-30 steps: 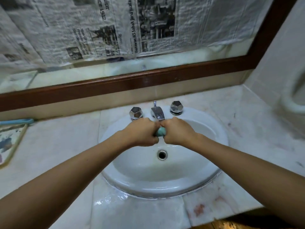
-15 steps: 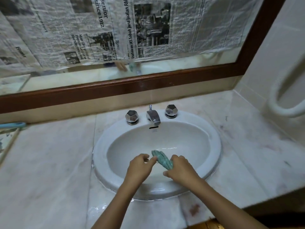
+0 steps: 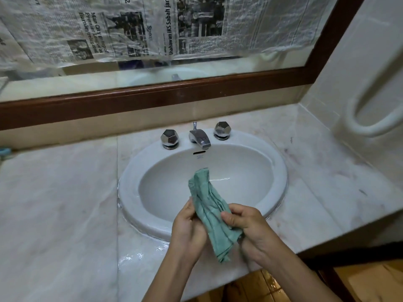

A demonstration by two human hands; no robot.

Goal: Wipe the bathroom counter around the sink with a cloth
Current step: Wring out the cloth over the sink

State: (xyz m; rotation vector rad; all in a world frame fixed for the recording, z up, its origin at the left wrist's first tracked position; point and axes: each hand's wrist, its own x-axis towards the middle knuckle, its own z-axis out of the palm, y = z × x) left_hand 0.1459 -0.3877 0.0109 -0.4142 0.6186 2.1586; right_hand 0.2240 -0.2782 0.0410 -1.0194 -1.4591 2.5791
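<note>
Left hand: lower centre of the frame, fingers curled round the cloth's left edge.
Right hand: just beside it, thumb and fingers pinching the cloth's lower half from the right.
Cloth: teal-green, ribbed and creased, bunched into a long strip. It is held in the air above the sink's near rim, with the upper end free over the basin (whether it is wet, I cannot tell).
In the way: cloth and hands cover the basin's bottom and part of the near rim.
Sink: white, oval, glossy ceramic, set into the counter.
Counter: pale veined marble slabs, with a shiny wet patch below the sink.
Faucet: chrome spout at the far rim, between a left knob and a right knob, both faceted.
Mirror frame: dark wood, across the upper frame.
Newspaper: crinkled sheets covering the glass.
White loop: upper right, on pale tile.
Blue object: left edge, mostly cut off.
</note>
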